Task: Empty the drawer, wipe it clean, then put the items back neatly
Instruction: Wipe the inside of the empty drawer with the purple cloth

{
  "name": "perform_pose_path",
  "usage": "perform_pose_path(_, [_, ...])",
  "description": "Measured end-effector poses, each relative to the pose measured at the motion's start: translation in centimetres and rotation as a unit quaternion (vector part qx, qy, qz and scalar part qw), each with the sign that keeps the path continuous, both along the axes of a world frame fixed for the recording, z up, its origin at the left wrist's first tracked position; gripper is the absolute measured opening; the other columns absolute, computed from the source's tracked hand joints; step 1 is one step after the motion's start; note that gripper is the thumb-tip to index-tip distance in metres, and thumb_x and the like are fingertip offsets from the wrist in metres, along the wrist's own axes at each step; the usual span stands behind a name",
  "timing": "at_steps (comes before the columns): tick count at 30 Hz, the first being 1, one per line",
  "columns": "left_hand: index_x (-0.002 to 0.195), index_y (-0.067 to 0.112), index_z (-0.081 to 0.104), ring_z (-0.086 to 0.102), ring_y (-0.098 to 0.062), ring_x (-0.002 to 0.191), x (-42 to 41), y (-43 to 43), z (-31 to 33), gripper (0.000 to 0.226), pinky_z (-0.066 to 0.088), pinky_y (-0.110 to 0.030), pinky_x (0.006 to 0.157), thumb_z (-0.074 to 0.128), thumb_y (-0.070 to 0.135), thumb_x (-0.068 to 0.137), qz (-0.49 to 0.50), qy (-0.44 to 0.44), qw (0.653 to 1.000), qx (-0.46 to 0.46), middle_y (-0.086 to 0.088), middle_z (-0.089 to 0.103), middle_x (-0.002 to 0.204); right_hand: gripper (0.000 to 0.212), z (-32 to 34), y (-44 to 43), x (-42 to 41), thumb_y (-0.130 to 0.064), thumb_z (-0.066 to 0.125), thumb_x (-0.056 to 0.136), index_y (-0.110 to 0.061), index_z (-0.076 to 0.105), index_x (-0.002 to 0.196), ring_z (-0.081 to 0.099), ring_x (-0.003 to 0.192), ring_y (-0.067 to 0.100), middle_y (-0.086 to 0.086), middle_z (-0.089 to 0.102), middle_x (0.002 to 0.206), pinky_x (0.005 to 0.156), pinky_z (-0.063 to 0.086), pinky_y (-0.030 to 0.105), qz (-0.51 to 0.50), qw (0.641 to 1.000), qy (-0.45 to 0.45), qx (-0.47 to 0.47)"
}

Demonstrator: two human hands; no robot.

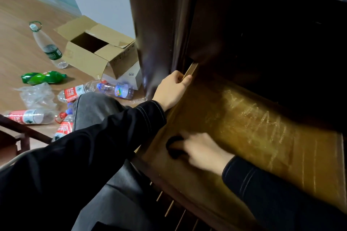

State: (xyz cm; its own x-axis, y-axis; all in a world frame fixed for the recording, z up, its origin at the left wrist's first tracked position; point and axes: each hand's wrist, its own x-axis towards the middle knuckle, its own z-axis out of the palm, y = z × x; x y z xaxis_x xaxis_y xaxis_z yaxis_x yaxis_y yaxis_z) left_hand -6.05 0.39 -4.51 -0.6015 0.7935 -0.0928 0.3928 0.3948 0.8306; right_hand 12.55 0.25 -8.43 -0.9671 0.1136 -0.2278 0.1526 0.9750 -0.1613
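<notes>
The wooden drawer [309, 159] is pulled out of a dark cabinet, and its yellow-brown bottom carries pale wipe streaks. No items lie inside it. My right hand [204, 151], blurred by motion, holds a dark cloth [173, 146] against the drawer bottom near the front left corner. My left hand [171, 88] grips the top of the drawer's left side wall [190, 70] close to the cabinet, fingers curled over the edge. Several plastic bottles [114, 90] lie on the floor to the left.
An open cardboard box [93, 52] sits on the wooden floor beside the cabinet [159, 24]. A green bottle [43, 77], a clear upright-leaning bottle [47, 45] and a crumpled plastic bag [37, 95] lie around it. My knee in grey trousers [93, 110] is between floor and drawer.
</notes>
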Motion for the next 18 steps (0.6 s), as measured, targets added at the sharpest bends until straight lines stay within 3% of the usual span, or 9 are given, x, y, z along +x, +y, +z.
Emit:
perform_pose_path(3, [0.106, 0.018, 0.059, 0.06, -0.022, 0.095, 0.1, 0.1, 0.1, 0.039, 0.046, -0.036, 0.083, 0.047, 0.054, 0.099, 0.01, 0.011, 1.0, -0.001, 0.001, 0.063, 0.101, 0.051, 0.3, 5.3, -2.8, -0.022, 0.058, 0.098, -0.044, 0.049, 0.143, 0.062, 0.119, 0.026, 0.001, 0.052, 0.145, 0.094, 0.053, 0.036, -0.134, 0.99, 0.0, 0.043])
perform_pose_path(5, [0.108, 0.019, 0.059, 0.059, -0.023, 0.096, 0.0, 0.1, 0.1, 0.039, 0.046, -0.036, 0.083, 0.046, 0.055, 0.099, 0.008, 0.018, 1.0, -0.004, 0.001, 0.062, 0.103, 0.046, 0.7, 8.1, -4.5, -0.031, 0.06, 0.099, -0.042, 0.049, 0.143, 0.059, 0.122, 0.027, 0.001, 0.053, 0.144, 0.096, 0.05, 0.037, -0.211, 0.976, -0.009, 0.055])
perform_pose_path(7, [0.108, 0.019, 0.059, 0.059, -0.023, 0.097, 0.0, 0.1, 0.1, 0.039, 0.047, -0.037, 0.085, 0.046, 0.055, 0.099, 0.004, 0.02, 1.0, -0.004, 0.001, 0.062, 0.104, 0.046, 0.9, 9.0, -5.4, -0.031, 0.059, 0.098, -0.039, 0.05, 0.142, 0.059, 0.121, 0.03, 0.004, 0.052, 0.142, 0.092, 0.05, 0.039, -0.226, 0.97, -0.027, 0.078])
perform_pose_path(10, [0.106, 0.019, 0.059, 0.059, -0.023, 0.096, 0.0, 0.1, 0.1, 0.039, 0.047, -0.038, 0.085, 0.046, 0.054, 0.099, 0.005, 0.02, 1.0, -0.003, 0.001, 0.063, 0.102, 0.051, 1.4, 6.2, -4.6, -0.02, 0.061, 0.094, -0.036, 0.051, 0.142, 0.062, 0.114, 0.032, 0.006, 0.051, 0.138, 0.09, 0.052, 0.038, -0.162, 0.981, -0.04, 0.096])
perform_pose_path(14, [0.107, 0.019, 0.058, 0.06, -0.02, 0.091, 0.1, 0.1, 0.1, 0.038, 0.045, -0.035, 0.077, 0.044, 0.054, 0.1, 0.002, 0.018, 1.0, -0.005, 0.005, 0.061, 0.095, 0.036, 1.3, -1.6, -1.1, -0.009, 0.054, 0.093, -0.023, 0.067, 0.123, 0.064, 0.093, 0.032, 0.008, 0.06, 0.112, 0.075, 0.05, 0.032, -0.02, 1.0, 0.012, -0.014])
perform_pose_path(18, [0.108, 0.02, 0.057, 0.061, -0.017, 0.088, 0.0, 0.0, 0.2, 0.038, 0.046, -0.034, 0.074, 0.043, 0.055, 0.1, -0.002, 0.017, 1.0, -0.005, 0.011, 0.058, 0.087, 0.035, 1.2, -4.6, 0.5, -0.005, 0.06, 0.089, -0.016, 0.068, 0.122, 0.061, 0.087, 0.034, 0.016, 0.061, 0.11, 0.063, 0.052, 0.036, 0.071, 0.996, -0.017, -0.054])
